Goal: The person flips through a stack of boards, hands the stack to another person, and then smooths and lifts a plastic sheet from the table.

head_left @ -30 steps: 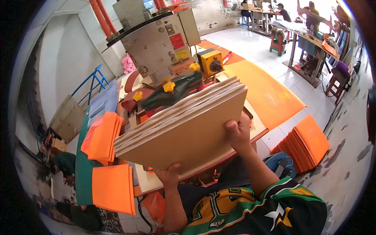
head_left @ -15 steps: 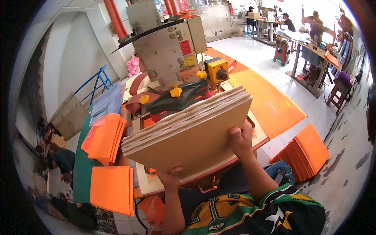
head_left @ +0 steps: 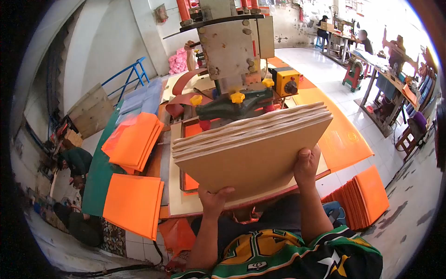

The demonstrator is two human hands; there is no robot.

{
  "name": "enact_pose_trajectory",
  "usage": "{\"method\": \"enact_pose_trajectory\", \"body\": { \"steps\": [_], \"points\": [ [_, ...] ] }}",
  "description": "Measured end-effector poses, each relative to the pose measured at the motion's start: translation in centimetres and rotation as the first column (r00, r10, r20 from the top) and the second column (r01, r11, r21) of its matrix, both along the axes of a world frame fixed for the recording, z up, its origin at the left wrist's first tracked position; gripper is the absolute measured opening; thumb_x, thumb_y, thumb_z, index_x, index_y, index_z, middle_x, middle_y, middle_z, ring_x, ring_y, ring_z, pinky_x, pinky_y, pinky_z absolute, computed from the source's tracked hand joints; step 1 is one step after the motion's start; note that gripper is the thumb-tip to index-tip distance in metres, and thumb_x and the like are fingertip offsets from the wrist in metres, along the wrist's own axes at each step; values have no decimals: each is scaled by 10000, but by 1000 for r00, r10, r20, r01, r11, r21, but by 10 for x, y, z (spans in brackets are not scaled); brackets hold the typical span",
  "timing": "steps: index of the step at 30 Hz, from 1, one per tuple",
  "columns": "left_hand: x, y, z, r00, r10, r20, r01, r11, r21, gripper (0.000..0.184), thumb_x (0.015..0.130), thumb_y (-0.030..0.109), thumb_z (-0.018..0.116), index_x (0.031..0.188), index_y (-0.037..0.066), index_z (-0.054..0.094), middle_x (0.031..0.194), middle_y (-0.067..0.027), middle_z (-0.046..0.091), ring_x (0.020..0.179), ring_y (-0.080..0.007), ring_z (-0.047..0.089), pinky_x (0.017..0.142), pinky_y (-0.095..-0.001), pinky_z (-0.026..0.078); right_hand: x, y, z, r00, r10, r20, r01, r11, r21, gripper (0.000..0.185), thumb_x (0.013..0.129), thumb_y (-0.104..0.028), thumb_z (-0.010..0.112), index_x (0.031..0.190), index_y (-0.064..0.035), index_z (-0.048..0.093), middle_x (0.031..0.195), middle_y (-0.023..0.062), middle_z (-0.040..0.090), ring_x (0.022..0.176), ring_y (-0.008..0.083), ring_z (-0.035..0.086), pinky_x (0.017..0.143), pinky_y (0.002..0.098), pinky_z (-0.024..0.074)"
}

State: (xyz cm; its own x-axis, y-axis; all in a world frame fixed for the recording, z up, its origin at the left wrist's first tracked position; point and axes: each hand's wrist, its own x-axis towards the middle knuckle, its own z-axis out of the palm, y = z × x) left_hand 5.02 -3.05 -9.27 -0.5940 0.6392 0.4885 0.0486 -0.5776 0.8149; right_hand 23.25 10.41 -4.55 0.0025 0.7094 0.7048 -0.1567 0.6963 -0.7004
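Observation:
A thick stack of tan boards (head_left: 251, 160) is tilted up in front of me, its layered pale edges facing the machine. My left hand (head_left: 214, 201) grips its lower left edge, thumb on the near face and other fingers hidden behind. On the right side my right hand (head_left: 306, 168) holds the stack in the same way. Beneath lies a cream work surface (head_left: 175, 197), where an orange sheet (head_left: 190, 183) sits inside a brown-edged frame, partly hidden by the boards. Just beyond the stack is the dark green pressing head (head_left: 234, 108) with yellow knobs.
A large press (head_left: 227, 51) with a yellow control box (head_left: 286, 83) stands ahead. Folded orange sheets lie at left in an upper pile (head_left: 132, 139) and a lower pile (head_left: 131, 204). Another orange stack (head_left: 370, 195) is at right. People work at distant tables and at far left.
My view has turned, so the press and tables appear farther right. The boards remain in both hands and sit farther right in the picture.

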Motion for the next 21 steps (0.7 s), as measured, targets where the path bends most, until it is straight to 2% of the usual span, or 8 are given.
{"method": "enact_pose_trajectory", "body": {
  "steps": [4, 7, 9, 13, 16, 19, 20, 21],
  "points": [
    [2, -2, 1, 998, -37, 60, 39, 998, -48, 262, 664, 146, 790, 823, 1, 641, 783, -37, 644, 727, -134, 610, 663, -266, 492, 7, -1, -7, 998, 59, -11, -59, 997, -39, 659, 826, -619, 482, 881, 35, 550, 818, 68, 552, 774, 151, 509, 681, 305, 407],
    [1, -1, -5, 996, -63, 66, 62, 998, 10, 291, 658, 146, 797, 847, -2, 632, 814, -43, 643, 760, -147, 615, 694, -273, 497, 9, -5, -7, 996, 82, -23, -83, 996, -35, 629, 822, -590, 518, 873, 35, 556, 831, 77, 563, 780, 151, 516, 675, 306, 410],
    [0, -3, -10, 998, -46, 49, 45, 999, 27, 328, 674, 139, 789, 907, -11, 615, 844, -43, 642, 797, -158, 616, 726, -280, 499, 8, -8, -9, 993, 91, -77, -96, 994, -60, 649, 800, -607, 537, 863, 39, 561, 850, 81, 577, 788, 157, 529, 678, 302, 419],
    [-2, -8, -22, 999, -26, -19, 26, 999, 27, 386, 687, 138, 783, 982, -13, 586, 909, -52, 635, 831, -163, 612, 744, -291, 502, 15, -14, -11, 990, 126, -58, -131, 987, -93, 692, 770, -640, 548, 870, 44, 562, 868, 81, 587, 805, 165, 542, 688, 303, 427],
    [5, -15, -20, 998, -61, -19, 62, 997, 54, 442, 714, 184, 766, 1054, -1, 553, 1016, -79, 606, 924, -178, 588, 799, -331, 492, 19, -17, -25, 994, 101, -39, -104, 993, -62, 721, 741, -671, 554, 886, 35, 555, 877, 70, 589, 809, 174, 551, 704, 309, 435],
    [5, -17, -20, 997, -58, -57, 62, 996, 66, 451, 717, 201, 764, 1058, 3, 546, 1025, -80, 598, 932, -182, 583, 802, -336, 489, 19, -24, -55, 987, 63, -148, -68, 997, -30, 613, 801, -606, 537, 916, -5, 570, 871, 63, 588, 807, 178, 557, 695, 313, 436],
    [5, -18, -21, 996, -56, -76, 61, 996, 68, 454, 718, 207, 764, 1060, 5, 544, 1028, -80, 595, 934, -183, 581, 804, -338, 488, 18, -21, -87, 918, 141, -371, -209, 966, -150, 541, 828, -551, 536, 919, -20, 582, 869, 68, 592, 802, 184, 563, 700, 321, 448],
    [4, -18, -22, 995, -47, -94, 54, 996, 70, 457, 718, 212, 763, 1061, 6, 542, 1032, -80, 593, 937, -184, 580, 805, -340, 487, 20, -18, -93, 877, 276, -392, -335, 938, -90, 475, 827, -485, 559, 928, -21, 561, 859, 82, 587, 800, 198, 572, 704, 337, 465]
  ]
}}
